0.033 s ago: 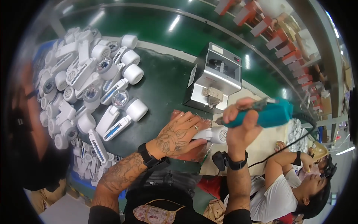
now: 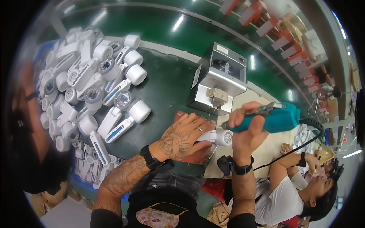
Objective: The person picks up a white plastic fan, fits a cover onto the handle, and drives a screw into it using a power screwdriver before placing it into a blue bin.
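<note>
My left hand (image 2: 182, 135) lies over a white handheld fan (image 2: 223, 137), its fingers wrapped round the handle, most of which is hidden. The fan's round, grilled head sticks out to the right, above a reddish pad (image 2: 194, 157). A teal electric screwdriver (image 2: 279, 118) with a black cable is gripped in my right hand (image 2: 247, 135). It is held nearly level, with its tip end pointing left, just above the fan's head. Whether the bit touches the fan cannot be made out.
A big heap of white handheld fans (image 2: 81, 76) covers the left of the green table, with smaller white parts (image 2: 89, 163) in a blue bin below. A silver machine (image 2: 218, 81) stands beyond my hands. At right sits a co-worker (image 2: 281, 190) in a white shirt.
My right hand and the screwdriver have shifted slightly right and down. The fan's head has moved a touch to the right. My left hand stays in place.
</note>
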`<state>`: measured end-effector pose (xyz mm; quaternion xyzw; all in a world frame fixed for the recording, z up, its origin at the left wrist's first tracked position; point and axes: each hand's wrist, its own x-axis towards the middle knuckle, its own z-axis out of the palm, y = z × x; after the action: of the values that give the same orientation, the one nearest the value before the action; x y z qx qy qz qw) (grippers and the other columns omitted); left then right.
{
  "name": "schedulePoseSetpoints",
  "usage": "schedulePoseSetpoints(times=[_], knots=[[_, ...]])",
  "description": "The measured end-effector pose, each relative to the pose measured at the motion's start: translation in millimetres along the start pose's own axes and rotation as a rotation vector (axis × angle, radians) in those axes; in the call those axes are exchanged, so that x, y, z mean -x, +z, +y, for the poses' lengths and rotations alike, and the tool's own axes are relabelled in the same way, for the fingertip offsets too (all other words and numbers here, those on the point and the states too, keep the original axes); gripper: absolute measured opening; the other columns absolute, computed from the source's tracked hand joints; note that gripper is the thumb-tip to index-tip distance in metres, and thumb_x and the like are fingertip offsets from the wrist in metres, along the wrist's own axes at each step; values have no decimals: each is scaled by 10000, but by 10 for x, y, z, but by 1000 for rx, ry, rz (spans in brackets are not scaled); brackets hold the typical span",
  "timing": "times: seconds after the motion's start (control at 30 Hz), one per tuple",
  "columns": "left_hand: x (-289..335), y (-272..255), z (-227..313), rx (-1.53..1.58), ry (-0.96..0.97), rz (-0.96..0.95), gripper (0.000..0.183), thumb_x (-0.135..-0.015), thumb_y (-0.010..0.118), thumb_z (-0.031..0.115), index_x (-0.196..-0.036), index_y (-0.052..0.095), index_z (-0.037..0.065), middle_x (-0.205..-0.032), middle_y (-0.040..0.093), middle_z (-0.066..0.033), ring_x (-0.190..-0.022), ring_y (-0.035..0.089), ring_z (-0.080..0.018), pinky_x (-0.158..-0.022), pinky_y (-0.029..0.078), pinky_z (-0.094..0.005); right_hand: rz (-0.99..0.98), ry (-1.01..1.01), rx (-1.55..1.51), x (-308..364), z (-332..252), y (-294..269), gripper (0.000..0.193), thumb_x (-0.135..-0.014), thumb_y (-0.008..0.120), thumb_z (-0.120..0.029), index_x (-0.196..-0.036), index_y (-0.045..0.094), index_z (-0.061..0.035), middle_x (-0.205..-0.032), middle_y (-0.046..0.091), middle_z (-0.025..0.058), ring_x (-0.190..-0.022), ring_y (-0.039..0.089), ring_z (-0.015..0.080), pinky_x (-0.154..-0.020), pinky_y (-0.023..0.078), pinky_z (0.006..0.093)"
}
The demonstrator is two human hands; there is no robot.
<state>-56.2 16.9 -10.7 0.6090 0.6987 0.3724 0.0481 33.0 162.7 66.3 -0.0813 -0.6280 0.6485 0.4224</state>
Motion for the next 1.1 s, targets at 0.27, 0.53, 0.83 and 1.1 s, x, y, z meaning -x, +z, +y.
schedulePoseSetpoints(times=[0.27, 0.53, 0.83, 1.1], knots=[[-3, -25, 0, 39, -23, -32, 512, -892, 649, 355, -1315, 563, 80, -1169, 585, -99, -1095, 512, -280, -960, 411, -408, -21, 63, 61, 115, 16, -25, 611, -903, 658, -554, -1021, 522, 31, -656, 499, 64, -553, 501, 164, -520, 405, 291], [3, -22, -3, 56, -28, -24, 520, -899, 642, 355, -1330, 548, 81, -1153, 581, -95, -1080, 510, -277, -952, 409, -407, -19, 96, 34, 174, 137, -69, 559, -914, 659, -523, -973, 503, 10, -659, 495, 69, -556, 499, 166, -519, 421, 301], [-33, -33, 13, 24, -43, -61, 531, -894, 643, 363, -1334, 540, 85, -1150, 573, -83, -1082, 507, -262, -957, 395, -445, -55, 118, -48, 149, 188, -83, 447, -949, 642, -434, -918, 473, -21, -672, 489, 74, -557, 483, 174, -520, 428, 321], [-17, -34, 21, 10, -32, -50, 507, -905, 631, 363, -1322, 540, 90, -1151, 571, -100, -1069, 516, -277, -953, 407, -414, 25, 66, -37, -85, 144, 20, 473, -963, 615, -469, -1016, 536, -5, -679, 501, 63, -590, 505, 172, -548, 430, 302]])
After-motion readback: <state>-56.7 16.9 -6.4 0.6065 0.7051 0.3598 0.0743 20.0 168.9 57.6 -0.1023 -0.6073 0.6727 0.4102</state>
